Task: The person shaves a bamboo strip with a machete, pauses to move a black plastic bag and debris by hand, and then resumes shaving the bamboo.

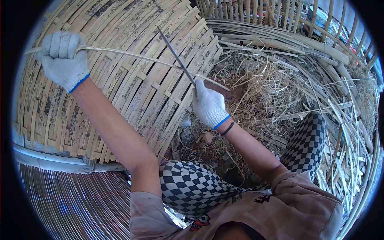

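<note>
My left hand (62, 56), in a white knit glove with a blue cuff, is closed in a fist around a long pale bamboo strip (128, 56). The strip runs from beyond that fist rightward, its far end lying past my right hand (209, 105). That hand wears a matching glove and grips a knife (176, 55), whose handle is hidden in the fingers. The long narrow blade points up and to the left, crossing the strip just above my right hand. Behind both hands is a woven bamboo panel (132, 92).
Curled bamboo shavings (276, 88) cover the ground to the right. Long split bamboo pieces (280, 38) lie along the back, beside a slatted bamboo fence (256, 10). More thin strips (348, 160) are heaped at the right edge. My checkered trouser legs (196, 184) are below.
</note>
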`<state>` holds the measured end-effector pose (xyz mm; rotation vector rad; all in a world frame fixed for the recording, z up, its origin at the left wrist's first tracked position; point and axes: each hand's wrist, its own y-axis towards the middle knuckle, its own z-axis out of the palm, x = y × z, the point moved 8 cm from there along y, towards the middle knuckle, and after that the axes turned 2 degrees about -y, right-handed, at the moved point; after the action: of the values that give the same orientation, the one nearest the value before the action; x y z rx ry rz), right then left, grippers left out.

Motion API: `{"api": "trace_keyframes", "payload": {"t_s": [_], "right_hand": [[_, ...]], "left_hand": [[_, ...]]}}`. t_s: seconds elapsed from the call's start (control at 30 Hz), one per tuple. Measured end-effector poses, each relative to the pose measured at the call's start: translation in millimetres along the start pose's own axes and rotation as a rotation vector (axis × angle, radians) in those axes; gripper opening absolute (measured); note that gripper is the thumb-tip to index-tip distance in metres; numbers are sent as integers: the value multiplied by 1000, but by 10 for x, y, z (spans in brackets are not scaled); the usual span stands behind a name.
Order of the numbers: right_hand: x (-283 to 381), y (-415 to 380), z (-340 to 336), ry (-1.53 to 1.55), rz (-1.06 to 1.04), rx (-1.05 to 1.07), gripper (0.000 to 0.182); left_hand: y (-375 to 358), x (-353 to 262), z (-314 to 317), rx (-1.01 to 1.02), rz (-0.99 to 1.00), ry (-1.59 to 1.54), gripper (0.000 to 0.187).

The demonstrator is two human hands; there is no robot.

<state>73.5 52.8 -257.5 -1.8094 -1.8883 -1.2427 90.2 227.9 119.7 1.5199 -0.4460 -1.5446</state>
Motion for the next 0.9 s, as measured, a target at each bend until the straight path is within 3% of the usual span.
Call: {"api": "trace_keyframes", "payload": {"t_s": [0.07, 0.13, 0.27, 0.37, 0.5, 0.57, 0.67, 0.7, 0.8, 0.9], "right_hand": [[-416, 47, 228, -61, 167, 72, 26], [-679, 75, 313, -46, 137, 18, 23], [-419, 99, 108, -45, -2, -12, 21], [-256, -18, 40, -3, 30, 88, 22], [-1514, 22, 762, -28, 314, 171, 24], [-1584, 33, 643, -87, 360, 192, 28], [-1099, 48, 356, -41, 239, 114, 35], [-939, 16, 269, 15, 171, 7, 28], [-772, -69, 311, -5, 90, 16, 25], [-1582, -192, 764, -65, 265, 37, 26]], "left_hand": [[6, 52, 71, 36, -31, -31, 69], [-36, -77, -130, -38, -6, 9, 71], [-70, -165, -224, -113, 113, 83, 56], [0, -63, -96, -49, 28, 35, 68], [16, 44, 67, 23, -32, -10, 70], [53, 0, 10, 17, -16, 31, 74], [138, 11, -97, 6, -17, 23, 73], [135, -2, -121, -24, -9, 35, 73], [125, -33, -133, -57, 6, 76, 72], [85, -122, -245, -124, 31, 164, 72]]}}
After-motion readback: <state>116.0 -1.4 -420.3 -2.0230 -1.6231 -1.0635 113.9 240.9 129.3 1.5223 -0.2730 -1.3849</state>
